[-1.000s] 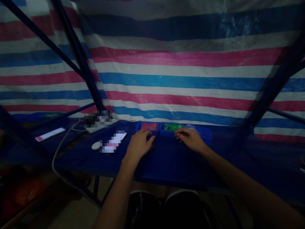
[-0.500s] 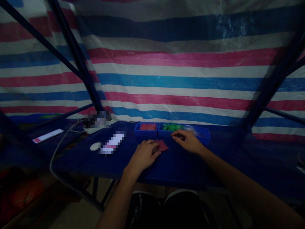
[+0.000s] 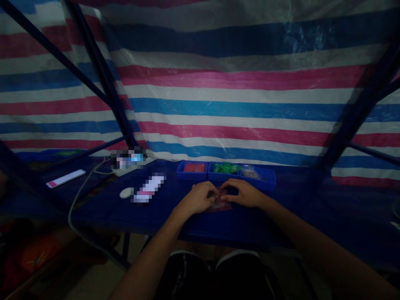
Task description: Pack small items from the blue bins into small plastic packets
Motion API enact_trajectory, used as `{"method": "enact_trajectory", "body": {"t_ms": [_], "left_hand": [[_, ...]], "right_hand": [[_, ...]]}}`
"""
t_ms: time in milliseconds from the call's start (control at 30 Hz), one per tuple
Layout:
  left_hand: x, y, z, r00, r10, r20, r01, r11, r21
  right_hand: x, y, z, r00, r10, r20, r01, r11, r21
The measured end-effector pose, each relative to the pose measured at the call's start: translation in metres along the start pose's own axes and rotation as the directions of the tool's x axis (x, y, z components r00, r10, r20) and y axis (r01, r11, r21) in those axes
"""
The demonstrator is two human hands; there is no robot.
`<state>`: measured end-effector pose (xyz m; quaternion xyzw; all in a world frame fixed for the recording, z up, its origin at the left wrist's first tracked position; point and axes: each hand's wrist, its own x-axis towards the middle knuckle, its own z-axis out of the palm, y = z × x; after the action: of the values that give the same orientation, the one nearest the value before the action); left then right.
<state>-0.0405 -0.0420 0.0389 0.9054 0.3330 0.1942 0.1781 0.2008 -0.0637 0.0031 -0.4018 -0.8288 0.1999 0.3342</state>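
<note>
Near the front middle of the table, a thin clear plastic bag [image 3: 215, 201] lies over a flat pinkish-red piece [image 3: 225, 206]. My left hand [image 3: 201, 197] comes at it from the left, thumb and fingers pinched together on the bag's edge. From the right, my right hand [image 3: 245, 193] reaches the same bag with bent fingers closed at its upper side. The fingertips of both hands nearly meet there, and dim light blurs what exactly lies between them.
Behind the hands stand blue trays: one holds red pieces [image 3: 194, 167], another green packets [image 3: 226, 168], a third clear plastic bags [image 3: 250, 171]. To the left lie a pixelated phone-like slab [image 3: 150, 188], a white round object [image 3: 126, 193], a power strip [image 3: 125, 168] and a cable [image 3: 71, 208].
My right hand has moved left and down from in front of the trays to meet my left hand. My left hand has shifted slightly right, and clear plastic now shows over the red piece.
</note>
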Motion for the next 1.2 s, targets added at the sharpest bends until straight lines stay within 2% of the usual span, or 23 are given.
{"method": "enact_trajectory", "body": {"t_ms": [200,267,367,433,500,567,700,767,800,867,933,967,1067,1200], "left_hand": [[0.012,-0.007,-0.001,0.997,-0.071,-0.031,0.057,0.948,-0.313],[0.018,-0.009,-0.002,0.996,-0.067,-0.053,0.036,0.892,-0.451],[0.029,-0.011,-0.001,0.996,-0.049,-0.069,-0.009,0.749,-0.663],[0.036,-0.013,0.002,0.999,-0.039,-0.036,0.002,0.709,-0.705],[0.043,-0.017,0.007,1.0,-0.021,-0.022,0.0,0.724,-0.689],[0.051,-0.022,0.012,0.998,-0.015,-0.059,-0.031,0.709,-0.704],[0.061,-0.033,0.02,0.992,-0.044,-0.118,-0.071,0.575,-0.815],[0.062,-0.035,0.023,0.988,-0.077,-0.136,-0.073,0.545,-0.835],[0.062,-0.035,0.023,0.983,-0.094,-0.157,-0.077,0.566,-0.821],[0.057,-0.03,0.023,0.965,-0.101,-0.242,-0.108,0.688,-0.717],[0.049,-0.022,0.022,0.934,-0.034,-0.356,-0.16,0.85,-0.501],[0.045,-0.016,0.022,0.919,0.026,-0.393,-0.192,0.902,-0.388],[0.035,-0.002,0.024,0.912,0.174,-0.371,-0.265,0.941,-0.21],[0.033,0.001,0.03,0.926,0.211,-0.312,-0.255,0.961,-0.11]], "right_hand": [[0.003,0.003,-0.002,0.98,0.196,-0.047,-0.175,0.942,0.288],[0.005,0.003,-0.006,0.968,0.23,-0.099,-0.176,0.905,0.387],[0.008,0.001,-0.013,0.93,0.276,-0.244,-0.125,0.86,0.495],[0.009,0.001,-0.017,0.891,0.3,-0.341,-0.099,0.861,0.499],[0.009,0.002,-0.02,0.861,0.299,-0.411,-0.093,0.888,0.451],[0.007,0.003,-0.023,0.856,0.282,-0.434,-0.097,0.91,0.402],[0.004,-0.002,-0.028,0.862,0.264,-0.433,-0.094,0.922,0.375],[0.003,-0.006,-0.03,0.861,0.25,-0.443,-0.078,0.925,0.371],[0.003,-0.008,-0.03,0.86,0.242,-0.449,-0.068,0.927,0.369],[0.003,-0.011,-0.03,0.852,0.234,-0.468,-0.064,0.934,0.35],[0.003,-0.013,-0.029,0.83,0.237,-0.505,-0.083,0.948,0.308],[0.003,-0.013,-0.028,0.816,0.24,-0.526,-0.098,0.954,0.283],[0.002,-0.013,-0.026,0.794,0.239,-0.558,-0.13,0.965,0.229],[0.001,-0.014,-0.024,0.818,0.209,-0.536,-0.13,0.975,0.182]]}}
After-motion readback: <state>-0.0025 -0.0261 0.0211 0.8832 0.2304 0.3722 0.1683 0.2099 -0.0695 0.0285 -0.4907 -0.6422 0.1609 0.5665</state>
